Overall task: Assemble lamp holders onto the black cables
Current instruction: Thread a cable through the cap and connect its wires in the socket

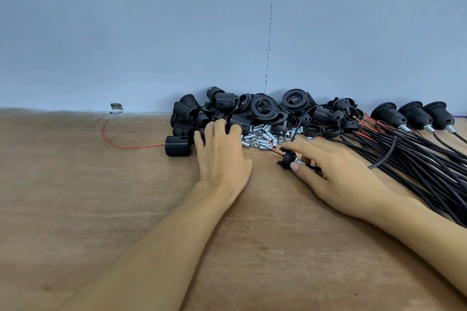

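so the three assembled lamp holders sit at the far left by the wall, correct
No. The head view shows the three assembled lamp holders at the far right by the wall, beyond the black cables, not at the far left.

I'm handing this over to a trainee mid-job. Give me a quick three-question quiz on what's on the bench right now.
1. True or false: the left hand is holding one of the black cables.
2. Where does the loose red wire lie? A) on the table, left of the pile of threaded shells; B) under the right hand; C) draped over the finished lamp holders.
3. What does the right hand pinch?

Key: 1 false, it lies on the threaded shells. 2 A. 3 a small black cap with red wires poking out of it.
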